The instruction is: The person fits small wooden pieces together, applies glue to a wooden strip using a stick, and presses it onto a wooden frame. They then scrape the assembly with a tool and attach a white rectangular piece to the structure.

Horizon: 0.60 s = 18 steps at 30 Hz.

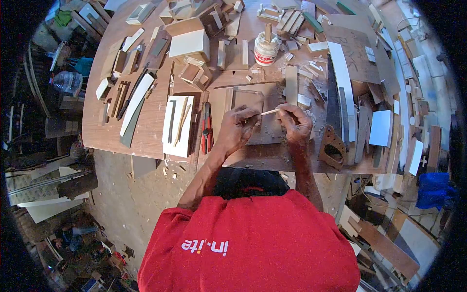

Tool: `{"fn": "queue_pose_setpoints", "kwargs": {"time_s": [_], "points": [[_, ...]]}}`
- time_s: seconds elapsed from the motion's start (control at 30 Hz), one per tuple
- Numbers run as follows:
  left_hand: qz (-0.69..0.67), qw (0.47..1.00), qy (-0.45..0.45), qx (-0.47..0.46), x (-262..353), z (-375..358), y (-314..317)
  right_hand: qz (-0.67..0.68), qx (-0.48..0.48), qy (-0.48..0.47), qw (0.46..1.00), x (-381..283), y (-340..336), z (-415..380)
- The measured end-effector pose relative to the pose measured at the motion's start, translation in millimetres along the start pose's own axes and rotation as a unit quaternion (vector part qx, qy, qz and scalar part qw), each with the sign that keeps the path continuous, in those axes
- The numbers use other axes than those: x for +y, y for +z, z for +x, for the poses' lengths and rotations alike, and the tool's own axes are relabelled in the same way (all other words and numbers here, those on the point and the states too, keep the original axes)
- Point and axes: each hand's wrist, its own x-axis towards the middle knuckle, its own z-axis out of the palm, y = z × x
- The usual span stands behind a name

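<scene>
Between my two hands is a small thin pale stick [270, 112], held above a brown board [272, 127] on the table. My left hand [237, 127] is closed, its fingertips pinched at the stick's left end. The right end sits between the closed fingers of my right hand [295, 120]. A red and black cutter [207, 129] lies left of my left hand. Beside it is a white panel [177, 125] with thin strips on top. A white glue tub [266, 50] with a wooden piece standing in it is beyond my hands.
Wooden boxes [189, 45] and blocks crowd the far side of the table [153, 138]. Long white and dark strips [342, 73] lie at the right, near a brown piece with holes [332, 147]. Wood scraps and shavings are scattered right of my hands.
</scene>
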Motion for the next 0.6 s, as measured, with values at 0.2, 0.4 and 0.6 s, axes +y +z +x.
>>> {"fn": "queue_pose_setpoints", "kwargs": {"time_s": [0.2, 0.4, 0.6], "points": [[-0.05, 0.998, -0.03, 0.026, 4, -1, 2, 0.033, -0.013, 0.007, 0.999, -8, 3, -1], [-0.057, 0.997, -0.055, 0.017, -1, -5, 0, 0.024, -0.026, 0.005, 0.999, -3, 3, -1], [-0.03, 0.994, -0.079, -0.07, -12, -9, 2, 0.012, -0.014, 0.005, 1.0, 5, 6, 1]]}}
